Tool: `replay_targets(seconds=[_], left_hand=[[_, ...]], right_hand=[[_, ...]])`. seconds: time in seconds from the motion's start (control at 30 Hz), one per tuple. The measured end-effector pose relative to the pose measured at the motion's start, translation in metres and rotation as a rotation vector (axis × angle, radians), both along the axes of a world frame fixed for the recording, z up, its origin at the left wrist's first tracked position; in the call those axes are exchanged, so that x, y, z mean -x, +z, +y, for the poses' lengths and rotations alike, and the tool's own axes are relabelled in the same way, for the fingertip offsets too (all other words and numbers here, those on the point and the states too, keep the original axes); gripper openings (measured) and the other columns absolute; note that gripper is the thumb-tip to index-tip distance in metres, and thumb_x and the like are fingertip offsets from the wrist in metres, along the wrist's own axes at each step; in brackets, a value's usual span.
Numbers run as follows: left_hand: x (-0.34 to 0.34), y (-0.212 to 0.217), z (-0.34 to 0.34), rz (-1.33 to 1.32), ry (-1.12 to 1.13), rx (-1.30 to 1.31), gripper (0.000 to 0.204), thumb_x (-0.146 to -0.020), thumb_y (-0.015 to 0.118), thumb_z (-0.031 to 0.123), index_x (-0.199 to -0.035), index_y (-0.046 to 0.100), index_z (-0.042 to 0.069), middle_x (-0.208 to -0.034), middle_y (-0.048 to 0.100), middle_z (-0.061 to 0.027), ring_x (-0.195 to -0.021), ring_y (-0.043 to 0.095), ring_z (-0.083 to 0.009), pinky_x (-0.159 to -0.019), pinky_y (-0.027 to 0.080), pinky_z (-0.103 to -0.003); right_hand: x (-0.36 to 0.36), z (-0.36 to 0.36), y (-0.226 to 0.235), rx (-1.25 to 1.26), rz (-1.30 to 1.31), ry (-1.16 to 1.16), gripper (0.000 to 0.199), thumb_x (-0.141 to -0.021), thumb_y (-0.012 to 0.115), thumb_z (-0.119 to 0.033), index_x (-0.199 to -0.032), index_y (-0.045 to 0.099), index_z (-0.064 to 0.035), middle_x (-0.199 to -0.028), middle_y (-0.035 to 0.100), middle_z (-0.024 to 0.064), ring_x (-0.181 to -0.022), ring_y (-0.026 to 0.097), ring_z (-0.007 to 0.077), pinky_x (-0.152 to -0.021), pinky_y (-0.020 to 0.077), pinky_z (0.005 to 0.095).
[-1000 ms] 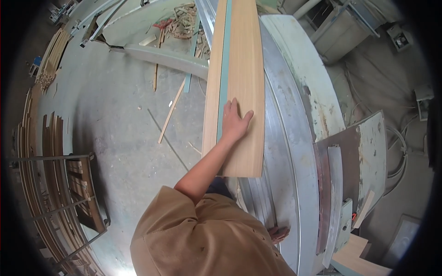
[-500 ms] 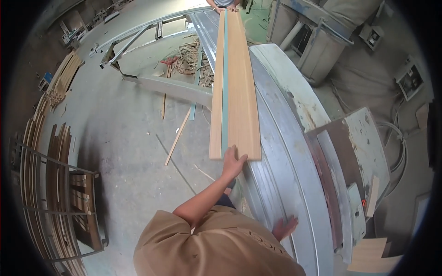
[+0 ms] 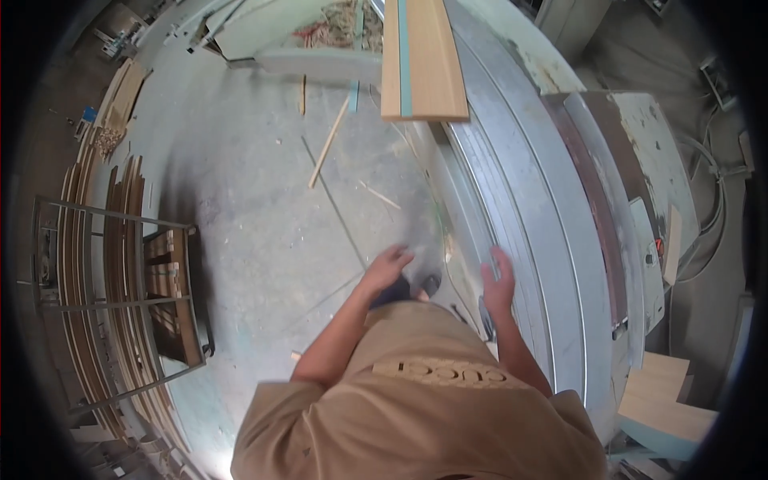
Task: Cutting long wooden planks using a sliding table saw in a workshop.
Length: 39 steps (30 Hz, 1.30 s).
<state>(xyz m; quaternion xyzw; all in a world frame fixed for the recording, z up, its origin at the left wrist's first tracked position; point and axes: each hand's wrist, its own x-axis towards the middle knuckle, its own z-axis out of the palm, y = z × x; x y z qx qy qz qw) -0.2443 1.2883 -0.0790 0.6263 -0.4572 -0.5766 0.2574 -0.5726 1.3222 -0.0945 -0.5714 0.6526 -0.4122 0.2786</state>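
Observation:
My left hand (image 3: pixel 388 266) hangs in front of my body over the floor, empty, with its fingers loosely bent and apart. On the other side my right hand (image 3: pixel 499 278) is raised beside the metal table's near edge, holding nothing, thumb and fingers spread. Beyond both hands, a light wood board (image 3: pixel 436 64) with a teal stripe (image 3: pixel 406 60) along it rests on the long grey metal table (image 3: pixel 520 200). Its near end sticks out toward me, and its far end runs out of the picture. Neither hand touches it.
A metal rack with long wood strips (image 3: pixel 120 232) stands at the left. Thin wood offcuts (image 3: pixel 330 144) lie on the floor ahead. At the right are a worn whitish panel (image 3: pixel 652 144) and cut wood pieces (image 3: pixel 652 384). Scrap wood (image 3: pixel 340 28) is heaped at the far end.
My left hand has let go of the board's near end and drawn back toward my body. My right hand has risen off the metal table. The board now appears farther ahead.

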Motion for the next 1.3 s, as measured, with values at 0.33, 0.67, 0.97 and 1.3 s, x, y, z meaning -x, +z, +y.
replay_targets(seconds=[0.33,0.67,0.97,1.3], left_hand=[[-0.081,-0.010,0.194,-0.043,0.362,0.110,0.057,-0.111,0.066,0.040,-0.153,0.064,0.001,-0.130,0.076,-0.0122,-0.112,0.071,-0.0210,-0.098,0.055,-0.038],[-0.145,-0.153,0.564,-0.110,0.676,-0.149,0.046,-0.109,0.066,0.042,-0.135,0.073,0.004,-0.109,0.079,-0.0108,-0.092,0.072,-0.0230,-0.080,0.056,-0.041],[-0.110,-0.122,0.878,-0.539,-0.081,-0.694,0.039,-0.107,0.063,0.025,-0.141,0.074,0.011,-0.100,0.081,-0.0182,-0.077,0.080,-0.0312,-0.069,0.066,-0.050],[-0.033,-0.114,0.853,-0.158,0.807,-0.323,0.053,-0.104,0.072,0.039,-0.138,0.073,-0.001,-0.113,0.080,-0.0164,-0.094,0.076,-0.0235,-0.078,0.060,-0.036]], right_hand=[[-0.033,0.121,-0.087,-0.409,0.121,0.593,0.036,-0.102,0.080,-0.032,-0.128,0.079,-0.0067,-0.122,0.082,0.0176,-0.110,0.080,0.0319,-0.099,0.0607,0.0414],[-0.113,0.267,0.105,-0.223,-0.476,0.428,0.046,-0.112,0.069,-0.035,-0.092,0.081,0.0044,-0.078,0.075,0.0107,-0.073,0.068,0.0144,-0.069,0.0534,0.0349],[-0.028,0.432,0.453,1.048,-0.339,0.952,0.012,-0.081,0.065,-0.008,-0.074,0.060,-0.0165,-0.073,0.059,-0.0034,-0.059,0.047,0.0118,-0.056,0.0315,0.0281],[0.086,0.539,0.456,1.158,-0.300,0.887,0.021,-0.079,0.075,-0.007,-0.088,0.060,-0.0198,-0.085,0.058,-0.0054,-0.067,0.049,0.0137,-0.060,0.0404,0.0287]])
